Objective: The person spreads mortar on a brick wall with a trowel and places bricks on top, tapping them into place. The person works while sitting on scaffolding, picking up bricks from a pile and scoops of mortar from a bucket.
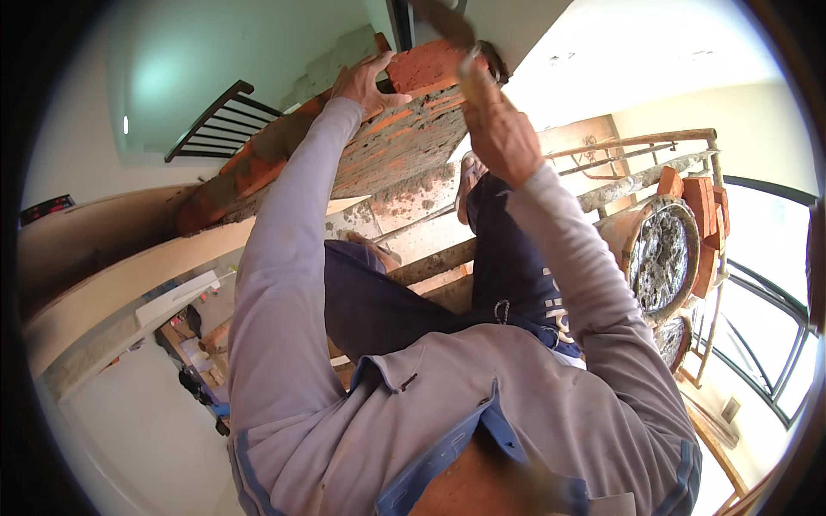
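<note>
An orange-red brick (pixel 423 67) lies at the far end of the top of a brick wall (pixel 404 138), whose face is streaked with grey mortar. My left hand (pixel 366 84) curls round the brick's left end, fingers along its upper side and thumb low on the wall side. In my right hand (pixel 501 133) is a trowel (pixel 447 24), gripped by its handle. Its blade is raised above the brick, pointing up and left, and is somewhat blurred. The dark thing just past the brick's right end is too unclear to name.
At right, two round containers of wet mortar (pixel 661 262) stand beside stacked bricks (pixel 710 215) and a pole railing (pixel 637 176). Mortar-splashed boards (pixel 417 202) lie below my legs. A dark slatted railing (pixel 224 125) and a lower area with clutter are at left.
</note>
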`<state>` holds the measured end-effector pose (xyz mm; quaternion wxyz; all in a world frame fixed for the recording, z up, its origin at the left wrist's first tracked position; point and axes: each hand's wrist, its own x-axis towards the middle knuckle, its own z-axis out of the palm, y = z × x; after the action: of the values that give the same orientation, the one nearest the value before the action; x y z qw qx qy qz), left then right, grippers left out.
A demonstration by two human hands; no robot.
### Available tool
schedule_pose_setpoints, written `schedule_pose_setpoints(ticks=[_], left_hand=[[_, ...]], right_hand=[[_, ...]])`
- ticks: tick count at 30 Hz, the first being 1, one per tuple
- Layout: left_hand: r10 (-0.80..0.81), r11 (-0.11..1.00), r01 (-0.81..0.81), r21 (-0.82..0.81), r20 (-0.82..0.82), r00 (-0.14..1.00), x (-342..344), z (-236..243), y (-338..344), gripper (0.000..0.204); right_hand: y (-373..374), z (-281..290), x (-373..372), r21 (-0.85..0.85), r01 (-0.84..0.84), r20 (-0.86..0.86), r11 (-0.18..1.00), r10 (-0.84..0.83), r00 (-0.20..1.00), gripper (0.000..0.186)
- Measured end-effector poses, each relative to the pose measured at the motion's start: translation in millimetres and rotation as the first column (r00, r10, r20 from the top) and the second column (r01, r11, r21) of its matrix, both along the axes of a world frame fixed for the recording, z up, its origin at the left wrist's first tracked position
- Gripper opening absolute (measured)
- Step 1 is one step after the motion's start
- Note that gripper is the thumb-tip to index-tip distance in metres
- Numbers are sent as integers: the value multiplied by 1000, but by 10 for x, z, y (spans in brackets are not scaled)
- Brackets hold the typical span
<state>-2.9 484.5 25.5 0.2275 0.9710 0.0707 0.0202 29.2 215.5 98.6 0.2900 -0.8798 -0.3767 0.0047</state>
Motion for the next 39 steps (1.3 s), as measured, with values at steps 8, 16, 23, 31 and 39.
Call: schedule_pose_setpoints(ticks=[8,16,23,31,39], left_hand=[[-64,993,61,-103,-22,998,11,-84,129,110],[-13,999,10,-39,-70,998,-22,-93,51,108],[8,999,-5,38,-85,996,-3,-67,91,107],[2,1000,0,20,-89,996,-22,-52,137,115],[90,984,-90,151,6,996,-273,19,-34,113]], right_hand=[[107,-5,-103,63,29,-13,998,-29,1000,51],[121,-33,99,169,-47,4,984,47,999,41],[105,-122,87,120,-116,-112,986,130,985,40],[140,-95,80,14,-104,-244,995,104,964,37],[172,752,-88,364,-110,94,925,81,992,52]])
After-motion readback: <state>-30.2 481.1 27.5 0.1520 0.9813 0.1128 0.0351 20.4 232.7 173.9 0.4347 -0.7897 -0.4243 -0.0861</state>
